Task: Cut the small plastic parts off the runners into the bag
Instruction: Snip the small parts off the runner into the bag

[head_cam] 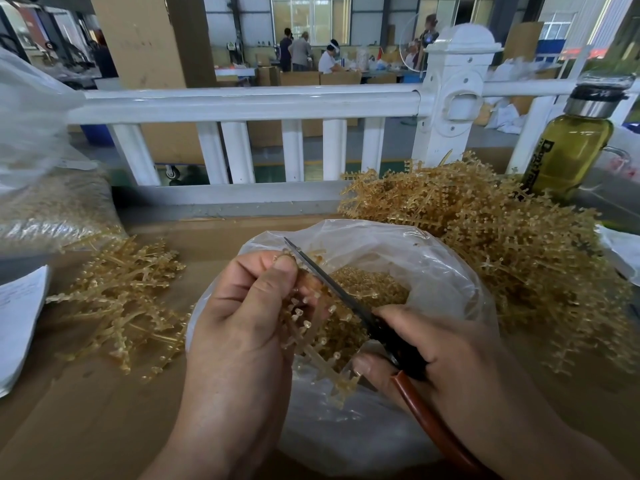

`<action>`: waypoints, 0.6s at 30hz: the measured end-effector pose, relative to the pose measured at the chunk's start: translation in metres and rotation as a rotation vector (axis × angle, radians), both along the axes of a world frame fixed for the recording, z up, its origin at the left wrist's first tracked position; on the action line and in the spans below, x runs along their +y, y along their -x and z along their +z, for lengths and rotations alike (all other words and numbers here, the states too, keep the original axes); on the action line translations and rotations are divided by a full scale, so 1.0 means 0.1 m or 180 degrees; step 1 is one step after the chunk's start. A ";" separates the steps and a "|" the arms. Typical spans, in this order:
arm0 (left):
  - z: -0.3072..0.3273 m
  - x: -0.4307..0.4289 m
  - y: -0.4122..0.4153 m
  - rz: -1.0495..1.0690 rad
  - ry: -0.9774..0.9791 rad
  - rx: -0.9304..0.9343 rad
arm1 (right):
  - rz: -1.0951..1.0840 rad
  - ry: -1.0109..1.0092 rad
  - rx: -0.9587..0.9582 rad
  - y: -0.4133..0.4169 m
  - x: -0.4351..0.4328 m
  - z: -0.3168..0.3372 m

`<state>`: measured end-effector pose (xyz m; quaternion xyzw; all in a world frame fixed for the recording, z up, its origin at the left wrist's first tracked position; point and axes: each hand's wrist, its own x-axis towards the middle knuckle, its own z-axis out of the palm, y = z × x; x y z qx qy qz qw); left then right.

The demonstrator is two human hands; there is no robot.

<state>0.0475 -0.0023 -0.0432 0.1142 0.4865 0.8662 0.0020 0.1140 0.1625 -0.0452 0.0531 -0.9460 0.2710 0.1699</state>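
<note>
- Two hands busy: my left hand [239,327] grips a runner [320,363], my right hand [433,344] clenched round the scissors [325,277].
- Open bag [433,265] right under my fingers, cut parts [374,289] inside.
- Snip close to the stem, keep it over the opening.

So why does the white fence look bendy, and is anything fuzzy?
Head view: the wide lens bows the white fence; at its edges the far-left plastic bag and the bottle cap smear; the left hand and scissors in the middle look sharp.
</note>
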 end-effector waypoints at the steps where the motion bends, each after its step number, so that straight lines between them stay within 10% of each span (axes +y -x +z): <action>1: 0.00 0.00 0.00 0.0000 -0.0001 0.0018 | 0.0012 -0.0015 0.0011 0.00 0.00 0.00; 18: 0.03 -0.01 0.00 -0.0060 -0.0049 -0.0008 | -0.0018 -0.0089 0.0129 0.00 0.00 -0.01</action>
